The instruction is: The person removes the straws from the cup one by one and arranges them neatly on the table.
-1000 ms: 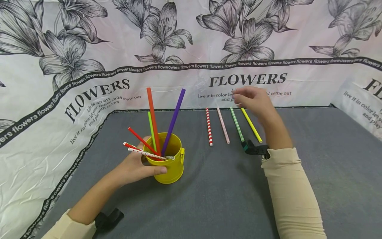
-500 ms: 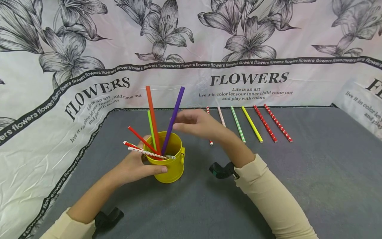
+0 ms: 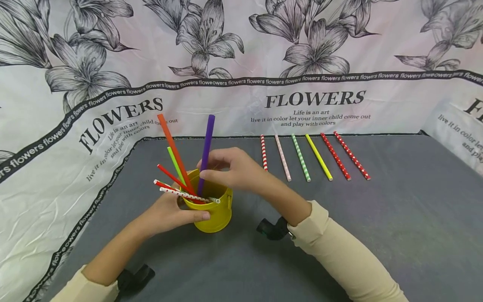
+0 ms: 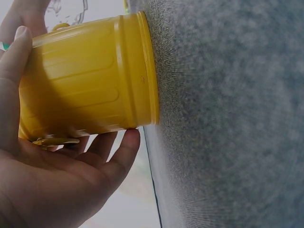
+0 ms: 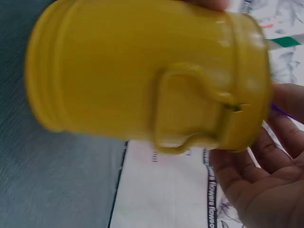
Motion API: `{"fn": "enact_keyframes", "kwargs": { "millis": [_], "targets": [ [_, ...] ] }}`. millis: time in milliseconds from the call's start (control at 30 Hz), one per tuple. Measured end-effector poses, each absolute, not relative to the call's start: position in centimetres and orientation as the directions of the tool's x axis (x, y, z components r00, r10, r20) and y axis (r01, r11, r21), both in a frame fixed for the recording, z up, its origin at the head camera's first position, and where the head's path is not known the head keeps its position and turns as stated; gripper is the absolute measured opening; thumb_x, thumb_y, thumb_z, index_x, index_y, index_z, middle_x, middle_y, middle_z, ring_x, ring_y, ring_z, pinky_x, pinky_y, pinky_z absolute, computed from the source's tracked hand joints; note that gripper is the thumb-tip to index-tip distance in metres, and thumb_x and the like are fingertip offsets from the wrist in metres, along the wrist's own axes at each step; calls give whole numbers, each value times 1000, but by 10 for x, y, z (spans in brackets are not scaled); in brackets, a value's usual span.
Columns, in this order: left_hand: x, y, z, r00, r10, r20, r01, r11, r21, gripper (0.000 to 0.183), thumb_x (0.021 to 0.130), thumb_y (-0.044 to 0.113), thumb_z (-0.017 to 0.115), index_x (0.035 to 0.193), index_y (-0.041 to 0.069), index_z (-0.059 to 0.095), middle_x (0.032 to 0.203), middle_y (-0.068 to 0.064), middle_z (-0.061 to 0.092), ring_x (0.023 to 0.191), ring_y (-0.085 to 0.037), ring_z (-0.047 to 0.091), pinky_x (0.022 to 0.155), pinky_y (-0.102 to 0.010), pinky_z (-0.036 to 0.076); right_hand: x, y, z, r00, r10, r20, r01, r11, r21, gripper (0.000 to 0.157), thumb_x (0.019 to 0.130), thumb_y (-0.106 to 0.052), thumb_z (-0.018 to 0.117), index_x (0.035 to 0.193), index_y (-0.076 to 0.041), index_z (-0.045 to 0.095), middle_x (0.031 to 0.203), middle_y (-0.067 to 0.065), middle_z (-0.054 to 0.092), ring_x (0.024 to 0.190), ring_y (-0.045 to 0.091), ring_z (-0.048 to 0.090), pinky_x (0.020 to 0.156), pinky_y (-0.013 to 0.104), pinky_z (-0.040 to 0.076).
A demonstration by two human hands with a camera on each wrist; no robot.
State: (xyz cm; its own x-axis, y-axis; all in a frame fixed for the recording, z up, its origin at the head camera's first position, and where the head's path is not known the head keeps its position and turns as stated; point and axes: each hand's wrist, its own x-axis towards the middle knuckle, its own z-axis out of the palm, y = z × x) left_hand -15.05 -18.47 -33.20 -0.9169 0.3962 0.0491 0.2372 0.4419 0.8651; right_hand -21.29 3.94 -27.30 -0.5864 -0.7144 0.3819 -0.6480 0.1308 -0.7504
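Note:
In the head view my left hand (image 3: 166, 214) grips a small yellow bucket (image 3: 215, 220) from its left side, thumb across the front. Fingers also curve under its side in the left wrist view. My right hand (image 3: 237, 170) is over the bucket's right rim and pinches a purple straw (image 3: 208, 134) standing in it. Leaning left in the bucket are a wide orange straw (image 3: 170, 142), a light green straw (image 3: 174, 160), a red straw (image 3: 170, 173) and a dotted white straw (image 3: 181, 193). The right wrist view has the bucket's side handle (image 5: 178, 147).
A row of paper straws lies at the back: red-striped (image 3: 263, 151), pale pink (image 3: 282, 157), green-striped (image 3: 300, 157), yellow (image 3: 318, 157) and two red dotted ones, one a dotted red straw (image 3: 351, 155). Behind the grey tabletop (image 3: 396, 218) hangs a flower-printed cloth (image 3: 313, 88).
My right hand has come left from the straw row to the bucket and taken hold of the purple straw. Purple, orange and green straws have tipped left. The left hand stays on the bucket.

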Motion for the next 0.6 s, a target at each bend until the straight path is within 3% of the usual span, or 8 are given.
{"fn": "enact_keyframes", "kwargs": {
  "millis": [133, 333, 600],
  "targets": [
    [-153, -183, -332, -914, 399, 66, 247, 422, 872, 68, 83, 32, 84, 142, 16, 53, 128, 0, 65, 116, -20, 61, 98, -46, 49, -210, 37, -269, -609, -729, 313, -663, 251, -705, 16, 93, -14, 73, 105, -5, 72, 93, -3, 73, 95, 11, 66, 88, 26, 52],
    [-152, -185, -330, -923, 384, 24, 211, 454, 866, 65, 83, 36, 83, 138, 15, 56, 126, 0, 66, 116, -22, 62, 96, -44, 50, -203, 32, -263, -656, -717, 236, -651, 380, -657, 12, 92, -19, 76, 97, -9, 72, 86, -7, 72, 84, 9, 64, 74, 22, 54],
    [-152, -185, -333, -915, 403, 37, 221, 420, 880, 62, 84, 33, 83, 137, 15, 56, 124, 0, 67, 112, -19, 64, 95, -43, 50, -196, 27, -266, -660, -727, 191, -646, 419, -638, 12, 92, -19, 76, 98, -9, 75, 84, -9, 71, 79, 6, 63, 71, 22, 53]
  ]
}}
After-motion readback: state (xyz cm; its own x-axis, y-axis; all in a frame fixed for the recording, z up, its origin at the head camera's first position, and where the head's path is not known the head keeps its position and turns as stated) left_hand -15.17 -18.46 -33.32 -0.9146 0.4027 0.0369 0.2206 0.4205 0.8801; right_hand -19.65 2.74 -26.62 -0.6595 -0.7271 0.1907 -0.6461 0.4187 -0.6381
